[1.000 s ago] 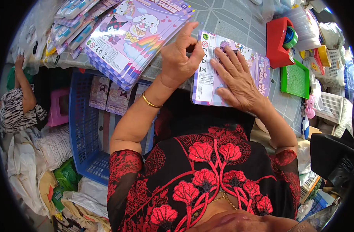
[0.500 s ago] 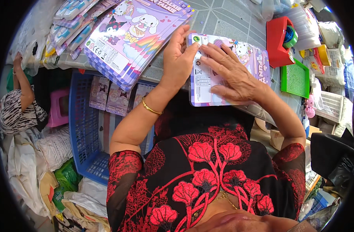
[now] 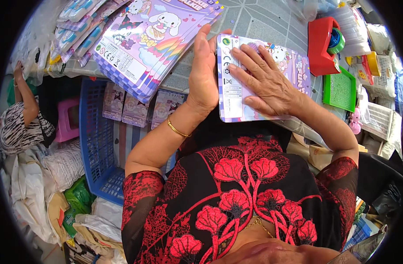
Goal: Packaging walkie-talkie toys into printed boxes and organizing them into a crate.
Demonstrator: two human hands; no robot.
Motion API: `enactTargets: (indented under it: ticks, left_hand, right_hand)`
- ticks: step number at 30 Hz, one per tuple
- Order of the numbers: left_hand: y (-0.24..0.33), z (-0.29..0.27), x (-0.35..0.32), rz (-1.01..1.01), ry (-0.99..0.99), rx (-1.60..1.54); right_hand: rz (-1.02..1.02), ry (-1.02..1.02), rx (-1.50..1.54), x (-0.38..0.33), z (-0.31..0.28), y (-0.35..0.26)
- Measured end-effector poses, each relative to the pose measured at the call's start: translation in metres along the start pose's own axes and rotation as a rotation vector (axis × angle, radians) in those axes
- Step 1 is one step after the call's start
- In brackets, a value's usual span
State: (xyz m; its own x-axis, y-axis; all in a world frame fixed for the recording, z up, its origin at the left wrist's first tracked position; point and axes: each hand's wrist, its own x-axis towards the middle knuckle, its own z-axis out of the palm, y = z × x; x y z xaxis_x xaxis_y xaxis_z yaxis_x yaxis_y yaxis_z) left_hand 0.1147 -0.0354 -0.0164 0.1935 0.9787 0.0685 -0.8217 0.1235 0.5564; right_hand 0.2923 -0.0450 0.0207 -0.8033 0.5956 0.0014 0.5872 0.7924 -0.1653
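A purple cardboard card (image 3: 233, 97), seemingly on top of a small stack, lies at the table edge in front of me. It has cartoon figures and a white label panel. My right hand (image 3: 267, 83) rests flat on its face with the fingers spread. Against its left edge stands my left hand (image 3: 204, 70), palm turned to the card and fingers stretched out; some of them are hidden behind the card. Left of that hand, a thicker fanned stack of similar cards (image 3: 166, 50) overhangs the table edge.
Blister packs (image 3: 80, 33) pile up at the far left. A blue basket (image 3: 96, 141) with boxed packs (image 3: 135, 110) stands below the table. At right are a red tape dispenser (image 3: 320, 46) and a green tray (image 3: 340, 90). Another person (image 3: 21, 119) is at the left.
My left hand has opened from the card's top left corner and now lies upright along its left side. The right hand stays flat on the card.
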Motion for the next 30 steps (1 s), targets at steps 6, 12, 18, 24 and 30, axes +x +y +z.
enactTargets:
  ticks: [6,12,18,24,30]
  left_hand:
    - [0.001,0.001,0.003,0.032,0.016,0.275]
    - [0.001,-0.011,0.004,0.093,0.091,0.445]
    - [0.008,-0.018,0.007,0.061,0.149,0.268]
    - [0.007,-0.027,0.010,-0.009,0.144,0.128]
    - [0.007,-0.022,0.006,-0.040,0.073,0.083]
  right_hand:
    - [0.008,0.164,0.206,-0.004,0.001,0.004]
    - [0.336,0.779,0.193,-0.051,0.003,0.019]
    - [1.056,0.648,0.410,-0.133,0.030,0.037]
    - [1.029,0.485,0.958,-0.138,0.043,0.047]
    - [0.929,0.624,1.140,-0.126,0.050,0.048]
